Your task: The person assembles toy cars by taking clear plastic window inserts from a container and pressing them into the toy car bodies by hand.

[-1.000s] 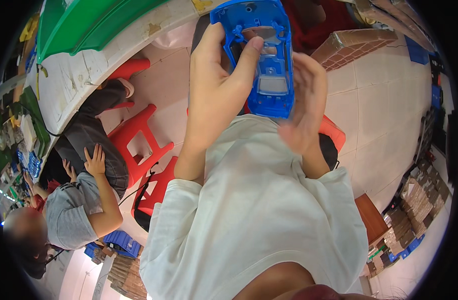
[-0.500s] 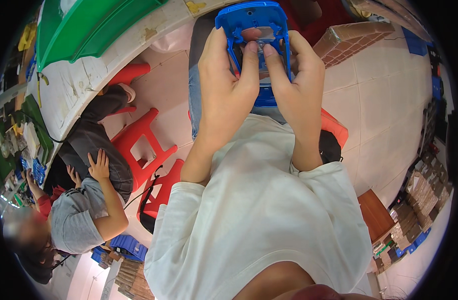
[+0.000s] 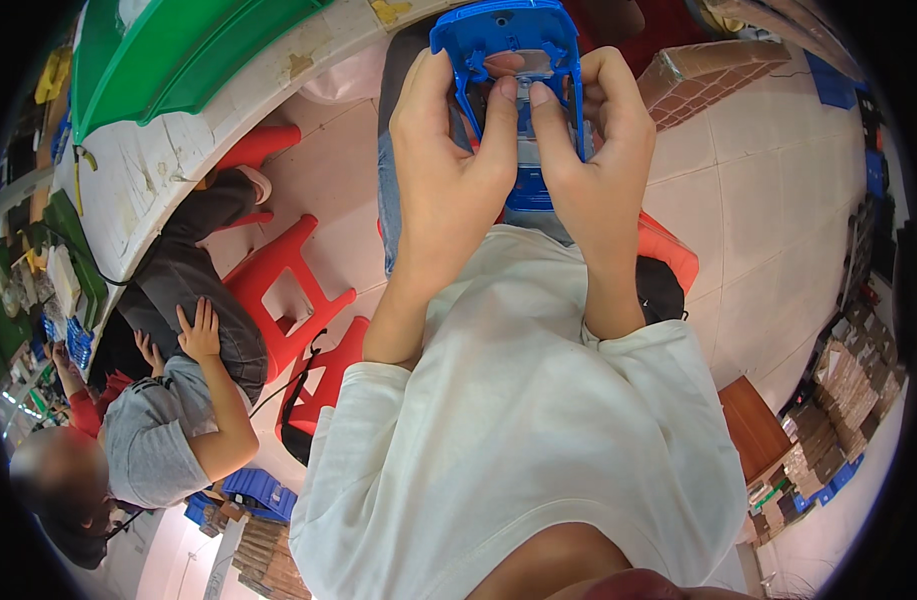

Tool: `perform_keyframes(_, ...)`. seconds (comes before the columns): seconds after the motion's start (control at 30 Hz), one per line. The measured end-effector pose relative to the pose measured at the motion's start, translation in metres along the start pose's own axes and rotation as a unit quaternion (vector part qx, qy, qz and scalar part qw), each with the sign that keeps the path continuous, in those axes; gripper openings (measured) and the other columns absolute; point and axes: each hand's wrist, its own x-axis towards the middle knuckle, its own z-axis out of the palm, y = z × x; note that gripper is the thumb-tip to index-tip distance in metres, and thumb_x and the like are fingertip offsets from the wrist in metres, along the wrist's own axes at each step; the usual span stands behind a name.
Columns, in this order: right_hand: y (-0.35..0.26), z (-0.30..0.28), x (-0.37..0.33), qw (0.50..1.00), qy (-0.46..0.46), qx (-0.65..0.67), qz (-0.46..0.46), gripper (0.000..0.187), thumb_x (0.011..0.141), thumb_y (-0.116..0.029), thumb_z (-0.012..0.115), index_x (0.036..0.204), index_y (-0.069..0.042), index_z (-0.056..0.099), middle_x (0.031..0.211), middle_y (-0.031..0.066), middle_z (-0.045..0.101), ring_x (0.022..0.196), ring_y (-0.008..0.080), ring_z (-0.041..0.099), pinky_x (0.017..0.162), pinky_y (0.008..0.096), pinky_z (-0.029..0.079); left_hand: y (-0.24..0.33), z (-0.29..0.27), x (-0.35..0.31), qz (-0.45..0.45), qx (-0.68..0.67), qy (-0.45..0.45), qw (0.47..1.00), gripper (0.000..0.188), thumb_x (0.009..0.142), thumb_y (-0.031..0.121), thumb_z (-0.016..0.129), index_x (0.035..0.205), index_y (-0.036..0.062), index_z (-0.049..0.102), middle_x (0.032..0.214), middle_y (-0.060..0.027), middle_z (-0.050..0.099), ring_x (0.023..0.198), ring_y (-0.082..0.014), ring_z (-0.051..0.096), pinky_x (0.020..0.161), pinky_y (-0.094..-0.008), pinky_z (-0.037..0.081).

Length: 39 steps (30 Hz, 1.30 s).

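A blue plastic toy car body shell [image 3: 503, 28] is held up in front of me, its hollow inside turned toward me. Clear plastic window pieces [image 3: 530, 64] sit inside it. My left hand [image 3: 453, 165] grips the shell's left side, and its thumb presses inward near the middle. On the opposite side my right hand [image 3: 600, 150] is closed round the edge, its thumb tip beside the left one on the clear plastic. Most of the left fingers are hidden behind the shell.
At the upper left, a worn white table [image 3: 143, 190] carries a green bin [image 3: 168, 70]. Red plastic stools [image 3: 288, 270] stand to the left, near a seated co-worker in a grey shirt [image 3: 153, 450]. A wrapped cardboard carton [image 3: 703, 85] lies at the upper right.
My right hand has shifted slightly outward along the shell's edge, with its fingers resettled. Both thumbs still press at the middle, and the shell has barely moved.
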Motion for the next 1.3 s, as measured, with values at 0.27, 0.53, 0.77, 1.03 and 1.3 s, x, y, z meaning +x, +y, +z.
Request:
perform_keyframes(0.27,0.002,0.001,0.0,1.0,-0.009,0.004,0.014,0.012,0.076,-0.004,0.056,0.076,-0.004,0.044,0.063,0.0006,0.051,0.059,0.0038,0.045,0.052,0.0172,0.035,0.002,-0.004,0.0,-0.015,0.036,-0.034,0.999,0.011,0.08,0.003,0.058,0.089,0.0027,0.051,0.086,-0.0026,0.059,0.077,-0.0065,0.055,0.067,-0.0184,0.043)
perform_keyframes(0.53,0.004,-0.001,0.0,0.999,-0.012,0.029,0.001,0.011,0.076,-0.002,0.055,0.078,-0.003,0.045,0.068,0.0019,0.051,0.062,0.0058,0.046,0.055,0.0185,0.037,0.005,-0.004,0.0,-0.05,-0.02,-0.044,0.998,0.013,0.081,0.004,0.056,0.094,0.002,0.053,0.086,-0.0025,0.06,0.077,-0.0068,0.056,0.066,-0.0181,0.044)
perform_keyframes(0.77,0.007,0.001,0.002,0.998,0.001,-0.023,-0.059,0.016,0.066,-0.001,0.058,0.076,-0.003,0.046,0.056,0.0063,0.05,0.047,0.0126,0.049,0.043,0.0218,0.037,0.009,-0.004,-0.003,-0.116,-0.083,-0.056,0.988,0.014,0.083,0.004,0.053,0.097,0.001,0.052,0.089,-0.0031,0.058,0.079,-0.0084,0.056,0.071,-0.0202,0.045)
perform_keyframes(1.03,0.005,0.0,0.001,0.999,-0.005,0.029,-0.021,0.014,0.068,-0.002,0.059,0.077,-0.003,0.048,0.057,0.0052,0.05,0.048,0.0095,0.048,0.043,0.0202,0.037,0.005,-0.003,-0.006,-0.073,-0.089,-0.062,0.991,0.019,0.085,0.006,0.05,0.104,0.0009,0.048,0.093,-0.0037,0.057,0.085,-0.0094,0.054,0.075,-0.0213,0.044)
perform_keyframes(1.3,0.005,-0.001,0.0,0.999,-0.017,0.014,-0.023,0.013,0.07,-0.001,0.057,0.077,-0.002,0.046,0.063,0.0037,0.049,0.055,0.0088,0.047,0.052,0.02,0.038,0.007,-0.003,-0.01,-0.079,-0.081,-0.044,0.993,0.02,0.086,0.009,0.051,0.104,0.0023,0.046,0.091,-0.0027,0.057,0.082,-0.008,0.054,0.07,-0.0183,0.043)
